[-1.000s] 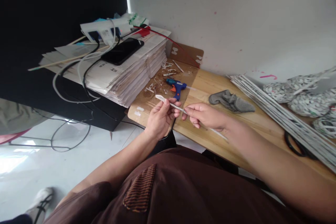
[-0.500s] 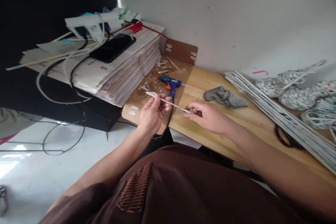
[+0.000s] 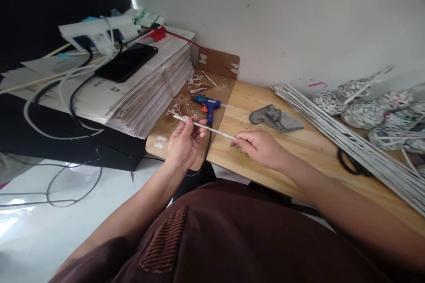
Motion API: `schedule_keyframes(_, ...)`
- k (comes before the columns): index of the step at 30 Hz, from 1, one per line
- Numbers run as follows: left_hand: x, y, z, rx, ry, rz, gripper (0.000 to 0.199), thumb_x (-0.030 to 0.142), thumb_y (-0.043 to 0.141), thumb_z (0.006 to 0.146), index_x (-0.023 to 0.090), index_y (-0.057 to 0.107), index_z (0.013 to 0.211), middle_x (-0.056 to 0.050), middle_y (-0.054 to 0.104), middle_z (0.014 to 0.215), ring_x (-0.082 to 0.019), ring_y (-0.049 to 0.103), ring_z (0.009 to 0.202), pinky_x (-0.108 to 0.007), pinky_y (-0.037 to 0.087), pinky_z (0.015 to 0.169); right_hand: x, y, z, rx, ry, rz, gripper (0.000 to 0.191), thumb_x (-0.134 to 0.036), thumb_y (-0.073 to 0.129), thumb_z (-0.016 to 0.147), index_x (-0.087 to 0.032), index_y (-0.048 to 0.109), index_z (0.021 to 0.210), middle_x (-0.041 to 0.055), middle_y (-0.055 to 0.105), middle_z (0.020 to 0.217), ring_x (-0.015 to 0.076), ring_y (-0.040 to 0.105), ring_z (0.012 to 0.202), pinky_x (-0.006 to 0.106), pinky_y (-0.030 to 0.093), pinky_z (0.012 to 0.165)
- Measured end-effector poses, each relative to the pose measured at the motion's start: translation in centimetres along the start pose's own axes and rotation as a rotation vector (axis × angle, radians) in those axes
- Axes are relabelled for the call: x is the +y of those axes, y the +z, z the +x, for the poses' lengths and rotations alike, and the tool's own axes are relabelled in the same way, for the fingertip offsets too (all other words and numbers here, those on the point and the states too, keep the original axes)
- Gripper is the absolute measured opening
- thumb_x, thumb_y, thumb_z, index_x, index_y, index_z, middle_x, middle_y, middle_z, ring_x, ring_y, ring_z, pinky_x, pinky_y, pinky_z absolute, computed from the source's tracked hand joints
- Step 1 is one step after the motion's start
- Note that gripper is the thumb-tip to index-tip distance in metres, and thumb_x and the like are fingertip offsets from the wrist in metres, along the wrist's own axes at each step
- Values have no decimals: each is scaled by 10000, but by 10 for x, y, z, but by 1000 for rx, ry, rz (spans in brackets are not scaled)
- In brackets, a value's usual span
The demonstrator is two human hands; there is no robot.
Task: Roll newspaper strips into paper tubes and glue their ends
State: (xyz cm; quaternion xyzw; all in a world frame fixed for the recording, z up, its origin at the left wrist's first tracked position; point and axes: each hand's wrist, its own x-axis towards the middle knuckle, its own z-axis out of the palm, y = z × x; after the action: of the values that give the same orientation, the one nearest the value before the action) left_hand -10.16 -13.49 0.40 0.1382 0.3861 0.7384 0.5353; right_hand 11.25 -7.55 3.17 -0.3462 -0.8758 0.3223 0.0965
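Observation:
Between my two hands stretches a thin rolled paper stick (image 3: 217, 131), pale and slightly tilted down to the right. My left hand (image 3: 184, 143) pinches it near its flat, wider left end, thumb on top. The right end sits in the closed fingers of my right hand (image 3: 257, 147). Just beyond my left hand a blue glue gun (image 3: 210, 106) with an orange trigger lies on a brown board (image 3: 156, 135), among torn paper scraps (image 3: 198, 85). A crumpled grey cloth (image 3: 277, 118) rests past my right hand.
A tall stack of paper (image 3: 149, 97) stands at left, bearing a black phone (image 3: 128, 62), a power strip (image 3: 99, 35) and looping cables. Along the right lie a bundle of long paper sticks (image 3: 335, 137), black scissor-like handles (image 3: 348, 161) and several woven paper balls (image 3: 361, 112).
My right hand has turned, its fingers now closed more tightly round the stick's end. The left hand keeps its pinch. The whole view has shifted slightly.

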Motion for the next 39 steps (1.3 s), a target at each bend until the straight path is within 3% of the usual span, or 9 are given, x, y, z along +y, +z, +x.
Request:
schedule_keyframes(3, 0, 0, 0, 2, 6, -3, 175, 293, 651, 887, 120, 671, 869, -72, 730, 803, -74, 633, 577, -163, 544, 570, 0, -3, 0, -132, 112, 169, 392, -431, 399, 989, -196, 712, 997, 3, 642, 672, 123, 508, 551, 260, 363, 573)
schedule_keyframes(8, 2, 0, 0, 62, 24, -11, 166, 261, 619, 910, 114, 661, 846, -62, 723, 774, -66, 633, 572, -150, 540, 576, 6, -4, -5, 136, -42, -151, 271, -396, 549, 929, -187, 722, 942, 58, 686, 780, 185, 585, 759, 307, 383, 717)
schedule_keyframes(13, 1, -1, 1, 46, 24, -3, 171, 290, 654, 886, 122, 666, 857, -60, 723, 787, -69, 632, 571, -160, 542, 575, 10, -4, -6, -112, 126, 139, 450, -451, 368, 1000, -192, 730, 929, 23, 639, 642, 143, 558, 587, 273, 392, 607)
schedule_keyframes(17, -4, -3, 1, 47, 20, 11, 168, 296, 655, 883, 133, 670, 842, -53, 726, 785, -71, 640, 584, -160, 544, 592, 0, 0, 2, 88, -57, -114, 332, -465, 544, 934, -197, 711, 1036, 57, 714, 810, 173, 605, 728, 291, 394, 695)
schedule_keyframes(19, -7, -3, 0, 44, 13, 15, 163, 294, 650, 886, 139, 674, 841, -49, 729, 789, -72, 643, 589, -160, 545, 600, -6, 5, 8, 118, -146, -195, 293, -429, 544, 945, -200, 716, 1005, 66, 725, 857, 184, 610, 777, 298, 389, 734)
schedule_keyframes(23, -9, -5, -2, 29, 25, 17, 163, 295, 647, 887, 138, 677, 856, -52, 733, 803, -75, 648, 597, -164, 547, 611, -14, 13, 15, 141, -141, -277, 294, -350, 495, 977, -201, 720, 864, 46, 698, 731, 187, 589, 740, 300, 368, 718)
schedule_keyframes(31, -12, -5, -3, 56, 16, -14, 167, 291, 655, 882, 131, 669, 838, -60, 731, 797, -81, 660, 613, -171, 551, 635, -23, 20, 20, 193, -181, -504, 324, -356, 454, 994, -175, 693, 874, 79, 695, 755, 217, 572, 783, 349, 340, 792)
schedule_keyframes(36, -11, -8, -3, 25, 19, -28, 167, 288, 656, 882, 124, 675, 858, -66, 734, 806, -80, 660, 609, -170, 558, 634, -26, 21, 25, 195, -148, -334, 345, -361, 425, 1004, -179, 678, 856, 57, 655, 729, 181, 546, 732, 317, 338, 739)
schedule_keyframes(39, -9, -8, -3, -14, 23, -15, 175, 298, 645, 889, 127, 675, 870, -60, 733, 813, -76, 649, 591, -164, 552, 595, -23, 17, 29, 44, -42, -46, 385, -412, 391, 1006, -181, 668, 872, 29, 614, 672, 151, 515, 648, 289, 345, 664)
